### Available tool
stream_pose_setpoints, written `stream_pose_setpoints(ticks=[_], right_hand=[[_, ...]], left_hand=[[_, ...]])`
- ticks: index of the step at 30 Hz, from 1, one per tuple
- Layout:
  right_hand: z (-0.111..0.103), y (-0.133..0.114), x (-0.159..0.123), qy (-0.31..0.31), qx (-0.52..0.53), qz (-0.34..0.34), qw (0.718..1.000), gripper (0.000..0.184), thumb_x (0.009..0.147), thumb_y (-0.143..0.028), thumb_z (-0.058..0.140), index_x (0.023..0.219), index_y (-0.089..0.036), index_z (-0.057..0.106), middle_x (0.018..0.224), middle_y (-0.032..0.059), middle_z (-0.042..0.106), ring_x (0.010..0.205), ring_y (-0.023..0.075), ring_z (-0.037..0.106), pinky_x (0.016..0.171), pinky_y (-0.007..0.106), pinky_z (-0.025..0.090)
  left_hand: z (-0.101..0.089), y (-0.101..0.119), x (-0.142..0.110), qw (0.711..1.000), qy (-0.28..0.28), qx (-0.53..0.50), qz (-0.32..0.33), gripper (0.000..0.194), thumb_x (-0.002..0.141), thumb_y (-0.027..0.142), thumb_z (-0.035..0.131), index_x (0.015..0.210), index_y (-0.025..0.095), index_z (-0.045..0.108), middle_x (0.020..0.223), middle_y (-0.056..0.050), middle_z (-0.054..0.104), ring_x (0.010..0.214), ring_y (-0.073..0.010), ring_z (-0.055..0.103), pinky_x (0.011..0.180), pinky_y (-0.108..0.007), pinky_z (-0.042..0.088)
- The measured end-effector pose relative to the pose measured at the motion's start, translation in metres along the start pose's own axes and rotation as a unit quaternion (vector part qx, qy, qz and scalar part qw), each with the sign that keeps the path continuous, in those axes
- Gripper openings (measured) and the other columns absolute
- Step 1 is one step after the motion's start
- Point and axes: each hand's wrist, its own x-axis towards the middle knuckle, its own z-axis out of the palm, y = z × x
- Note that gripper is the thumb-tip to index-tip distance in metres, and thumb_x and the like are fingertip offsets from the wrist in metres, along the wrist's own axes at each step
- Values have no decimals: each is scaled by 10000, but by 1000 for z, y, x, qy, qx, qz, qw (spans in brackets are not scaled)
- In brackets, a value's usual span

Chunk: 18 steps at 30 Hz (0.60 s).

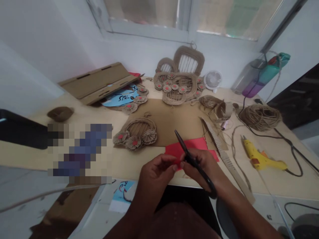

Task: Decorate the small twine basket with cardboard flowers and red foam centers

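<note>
My left hand (pixel 156 174) is closed, its thumb and fingertips pinching a small red piece (pixel 178 164) near the table's front edge. Against the same piece rest the fingertips of my right hand (pixel 204 167), which also holds dark scissors (pixel 181 141). Their blades point up and away, and a handle loop sticks out below the hand. Just beyond my hands lies a red sheet (pixel 196 144), partly over brown cardboard (pixel 166 122). To the left sits a small twine-wrapped basket shape (pixel 139 127) with pleated brown rosettes, some with red centres.
A yellow glue gun (pixel 261 159), its black cord and a twine ball (pixel 261 116) lie right. More twine baskets (pixel 181 81) and a white fan (pixel 213 79) stand at the back. A cardboard box (pixel 99 81) is back left, and a dark device (pixel 22 129) is at left.
</note>
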Motion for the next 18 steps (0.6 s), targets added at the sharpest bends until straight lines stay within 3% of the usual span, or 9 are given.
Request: stream_pose_setpoints(ticks=[3, 6, 11, 15, 18], right_hand=[[-4, 0, 2, -27, -113, -62, 991, 122, 705, -115, 545, 643, -178, 631, 504, -50, 490, 455, 94, 430, 428, 184, 292], [-6, -4, 3, -35, -184, -118, 975, 168, 678, -66, 554, 559, -177, 594, 458, -65, 433, 420, 76, 378, 415, 180, 210], [-6, -11, 6, -50, -161, -143, 975, 213, 636, -28, 588, 492, -183, 556, 424, -66, 406, 400, 68, 316, 400, 178, 149], [-3, -9, 8, -32, -149, -130, 980, 148, 662, -76, 624, 568, -189, 623, 476, -51, 477, 441, 87, 376, 425, 189, 196], [1, -7, 4, 2, -75, -79, 994, 41, 732, -191, 635, 739, -195, 675, 544, -33, 545, 476, 110, 445, 439, 195, 283]], left_hand=[[-8, 9, 1, 990, -12, 121, 76, 93, 696, 183, 695, 764, 223, 743, 792, -44, 748, 780, -215, 671, 737, -296, 488], [-12, 19, 3, 966, -31, 216, 141, 108, 707, 159, 670, 686, 239, 739, 705, -31, 727, 697, -206, 658, 685, -284, 472], [-14, 26, 2, 957, -49, 255, 127, 148, 693, 137, 663, 619, 247, 729, 645, -24, 715, 635, -203, 643, 636, -278, 457], [-18, 20, 3, 977, -32, 194, 84, 114, 678, 151, 697, 610, 236, 729, 612, -9, 703, 617, -169, 615, 627, -251, 448], [-19, 12, 7, 999, 41, 4, 29, 48, 666, 213, 746, 630, 219, 714, 583, 18, 679, 583, -122, 587, 612, -213, 457]])
